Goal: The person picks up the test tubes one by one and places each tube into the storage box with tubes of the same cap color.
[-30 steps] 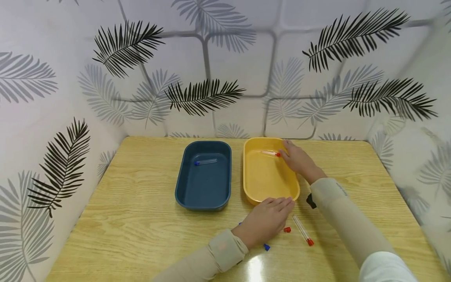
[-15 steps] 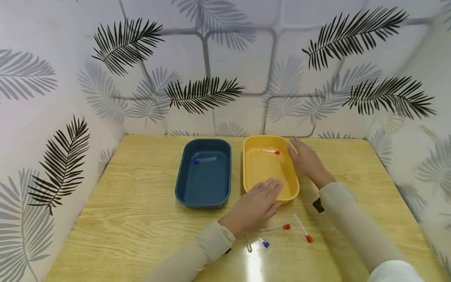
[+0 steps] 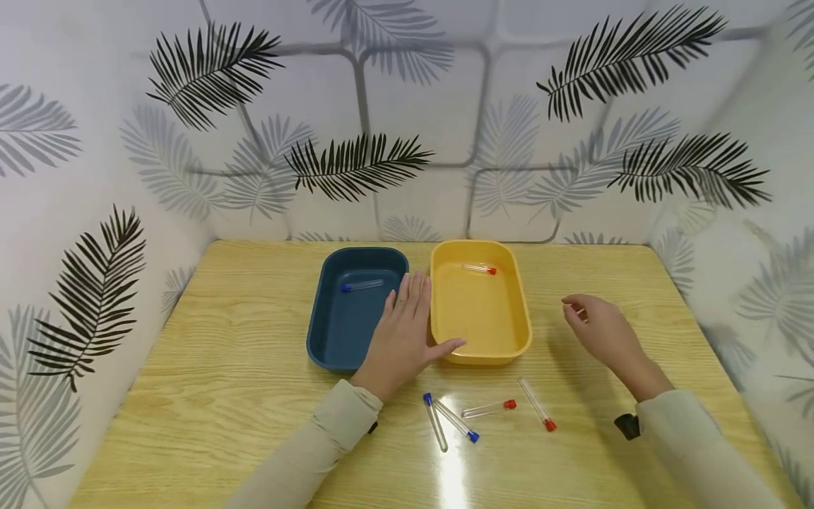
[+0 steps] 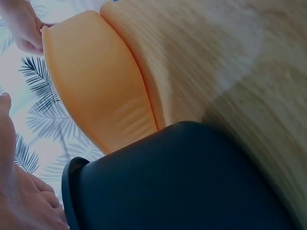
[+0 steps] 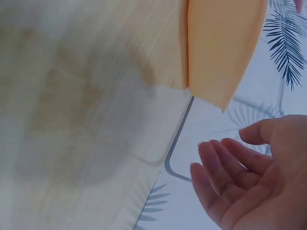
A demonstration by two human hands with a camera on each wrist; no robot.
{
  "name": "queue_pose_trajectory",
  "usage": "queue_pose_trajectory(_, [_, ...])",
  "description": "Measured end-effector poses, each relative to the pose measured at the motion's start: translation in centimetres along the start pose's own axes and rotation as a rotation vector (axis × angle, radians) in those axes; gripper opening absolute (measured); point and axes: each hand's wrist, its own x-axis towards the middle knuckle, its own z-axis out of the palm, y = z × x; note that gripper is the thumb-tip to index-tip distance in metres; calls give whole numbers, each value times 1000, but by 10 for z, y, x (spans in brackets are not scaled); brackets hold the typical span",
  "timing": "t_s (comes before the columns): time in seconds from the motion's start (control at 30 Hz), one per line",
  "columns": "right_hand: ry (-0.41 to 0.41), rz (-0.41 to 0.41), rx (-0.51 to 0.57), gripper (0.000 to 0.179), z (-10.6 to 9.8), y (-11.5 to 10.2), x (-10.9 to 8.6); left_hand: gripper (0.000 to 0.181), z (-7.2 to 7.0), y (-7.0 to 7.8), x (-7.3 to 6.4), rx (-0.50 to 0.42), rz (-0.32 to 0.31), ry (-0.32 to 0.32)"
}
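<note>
My left hand [image 3: 403, 336] lies with straight fingers over the right rim of the dark blue bin [image 3: 316, 332]; its thumb points toward the yellow bin [image 3: 528, 339]. Whether the palm touches the blue rim I cannot tell. Right of the yellow bin, my right hand [image 3: 604, 336] hovers over the table, fingers loosely curled around nothing, as the right wrist view also shows. Inside the blue bin is a blue-capped test tube [image 3: 364, 285]. A red-capped test tube [image 3: 478, 268] lies in the yellow bin.
In front of the bins several capped tubes lie loose on the wooden table [image 3: 242, 339]: a blue-capped tube [image 3: 436, 424], another blue-capped tube [image 3: 455, 420], a red-capped tube [image 3: 487, 409] and another red-capped tube [image 3: 536, 403]. A leaf-patterned wall covering [image 3: 407, 106] stands behind.
My left hand has moved left from the yellow bin's front to the blue bin, uncovering tubes on the table. My right hand has left the yellow bin's right rim and moved right.
</note>
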Motion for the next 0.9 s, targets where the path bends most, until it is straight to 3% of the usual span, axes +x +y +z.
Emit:
queue_pose_trajectory(0.13, [-76, 14, 31, 46, 5, 1, -22, 113, 3, 0, -2, -18, -38, 12])
queue_pose_trajectory(0.4, [-167, 47, 114, 38, 28, -8, -54, 120, 21, 6, -7, 5, -30, -37])
queue_pose_trajectory(0.63, [-205, 3, 170, 31, 44, -22, -66, 120, 26, 7, -5, -3, -46, -86])
queue_pose_trajectory(0.9, [-238, 52, 184, 26, 52, -36, -73, 118, 27, 9, -4, -13, -63, -131])
